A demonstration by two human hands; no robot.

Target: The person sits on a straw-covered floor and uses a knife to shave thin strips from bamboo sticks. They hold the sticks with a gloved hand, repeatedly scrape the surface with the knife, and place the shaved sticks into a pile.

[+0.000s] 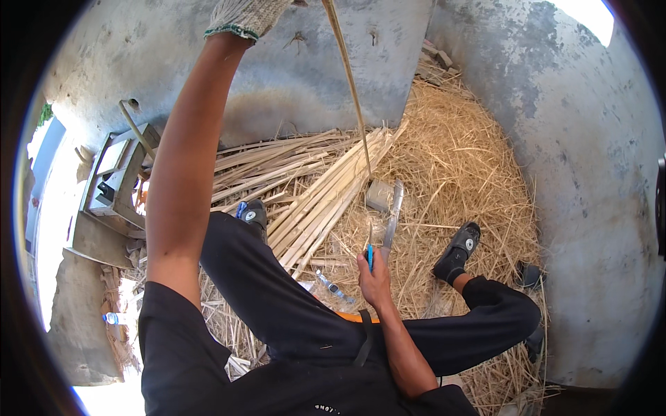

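Note:
My left hand (244,17), in a knitted pale glove with a green cuff edge, is raised at the top edge; its fingers are mostly out of view. Close by, a long thin bamboo strip (349,69) slants down from the top edge, its lower end near a grey block (379,196) on the straw. Whether the glove grips the strip is hidden. My bare right hand (375,279) is closed low in front of me around a long-bladed machete (394,215), blade pointing away. A small blue-handled knife (370,256) is in the same hand, its narrow blade upward.
Split bamboo strips (333,191) lie in a bundle ahead of my left foot. Loose straw shavings (451,145) heap up against the grey wall (583,173). A wristwatch (333,286) lies between my legs. At left are a wooden box-like frame (114,173) and a plastic bottle (115,318).

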